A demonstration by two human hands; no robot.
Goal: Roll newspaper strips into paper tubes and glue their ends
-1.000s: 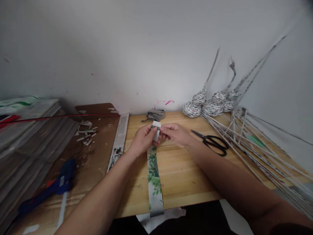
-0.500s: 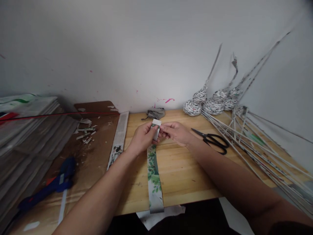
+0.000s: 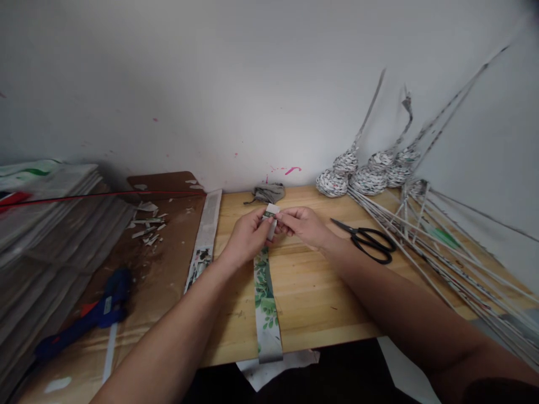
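Observation:
Both of my hands meet over the middle of the wooden table, at the far end of a long paper strip [image 3: 265, 308] printed with green leaves. My left hand [image 3: 249, 233] is closed on that end, its thumb on top, where a whitish folded part sticks up. My right hand [image 3: 301, 224] pinches the same end from the right with thumb and fingertips. From under the hands the strip runs toward me, and its near end bends over the table's front edge. My fingers hide part of the folded end.
Black-handled scissors [image 3: 368, 238] lie right of my hands. Behind them stand several woven paper gourd shapes [image 3: 332, 183] beside long paper rods [image 3: 433, 258]. A grey cloth pouch [image 3: 268, 192] rests by the wall. Leftward are another paper strip [image 3: 206, 224], paper scraps [image 3: 149, 224], a blue glue gun [image 3: 105, 306] and stacked newspapers [image 3: 54, 241].
The folded end in my hands has tilted and shifted slightly to the right. Both hands keep their hold on the strip, and the view has moved a little.

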